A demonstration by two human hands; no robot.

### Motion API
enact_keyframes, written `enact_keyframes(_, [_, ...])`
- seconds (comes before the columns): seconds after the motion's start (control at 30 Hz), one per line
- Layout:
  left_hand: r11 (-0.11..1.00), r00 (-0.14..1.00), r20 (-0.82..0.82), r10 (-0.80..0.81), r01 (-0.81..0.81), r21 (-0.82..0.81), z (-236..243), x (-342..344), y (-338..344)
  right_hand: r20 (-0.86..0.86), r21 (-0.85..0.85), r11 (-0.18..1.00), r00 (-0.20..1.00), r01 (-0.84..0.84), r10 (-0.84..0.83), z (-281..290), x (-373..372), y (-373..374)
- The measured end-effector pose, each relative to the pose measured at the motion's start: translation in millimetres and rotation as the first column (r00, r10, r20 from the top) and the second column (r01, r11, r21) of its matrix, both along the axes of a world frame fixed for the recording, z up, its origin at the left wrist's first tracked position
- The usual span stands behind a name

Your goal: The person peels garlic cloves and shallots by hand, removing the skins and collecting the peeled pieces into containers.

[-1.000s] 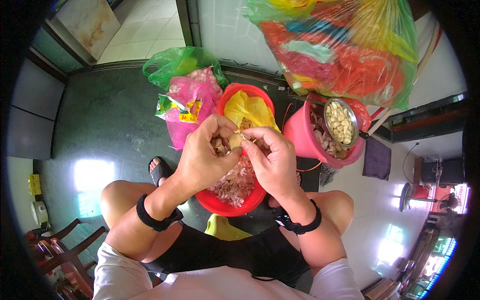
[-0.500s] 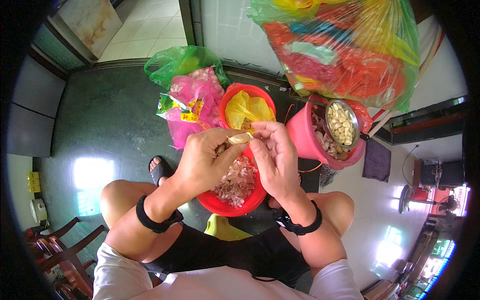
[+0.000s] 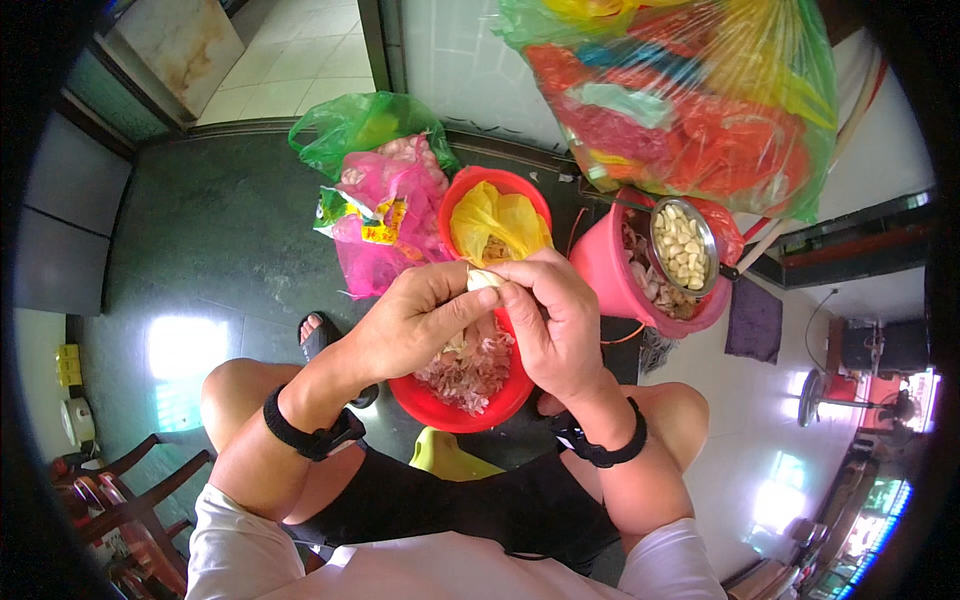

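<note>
My left hand [image 3: 425,315] and my right hand [image 3: 550,320] meet in the middle, both with fingers closed on a pale garlic clove [image 3: 484,281]. Under them a red basin [image 3: 508,395] holds a heap of papery garlic skins [image 3: 460,375]. Just behind, a smaller red tub [image 3: 475,178] has a yellow plastic bag [image 3: 490,210] inside. To the right, a metal pan of whole peeled cloves [image 3: 682,245] rests on a pink bucket [image 3: 605,260] that also has garlic scraps in it.
Green and pink bags of garlic [image 3: 375,250] lie at back left. A large bag of coloured plastic [image 3: 680,120] is at back right. A wooden chair [image 3: 125,480] stands at lower left, a fan [image 3: 812,398] far right, and a green stool [image 3: 450,450] below the basin.
My hands have drawn closer around the clove. My right hand's fingers, raised half a second ago, are now bent in toward my left thumb, hiding more of the clove.
</note>
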State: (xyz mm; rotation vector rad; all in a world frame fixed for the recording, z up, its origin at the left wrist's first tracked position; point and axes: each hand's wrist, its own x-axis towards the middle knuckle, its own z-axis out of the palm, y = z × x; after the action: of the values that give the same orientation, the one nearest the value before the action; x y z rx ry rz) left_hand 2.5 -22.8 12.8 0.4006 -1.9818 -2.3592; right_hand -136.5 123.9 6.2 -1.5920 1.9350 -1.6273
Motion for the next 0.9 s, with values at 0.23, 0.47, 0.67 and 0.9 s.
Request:
enact_keyframes(0.23, [0.999, 1.000, -0.012, -0.010, 0.010, -0.032, 9, 3, 3, -0.098, -0.072, 0.997, 0.994, 0.038, -0.045, 2, 9, -1])
enact_keyframes(0.47, [0.983, 0.994, -0.102, 0.047, -0.065, -0.174, 3, 2, 9, 0.009, -0.006, 0.991, 0.991, 0.132, -0.132, -8, 29, 0])
enact_keyframes(0.67, [0.996, 1.000, 0.002, 0.028, -0.028, 0.079, 6, 5, 4, 0.021, -0.027, 0.997, 0.997, 0.070, -0.069, -7, 22, -3])
enact_keyframes(0.9, [0.991, 0.999, 0.022, 0.045, -0.048, 0.125, 2, 6, 8, 0.085, -0.018, 0.994, 0.991, 0.106, -0.104, -12, 30, -3])
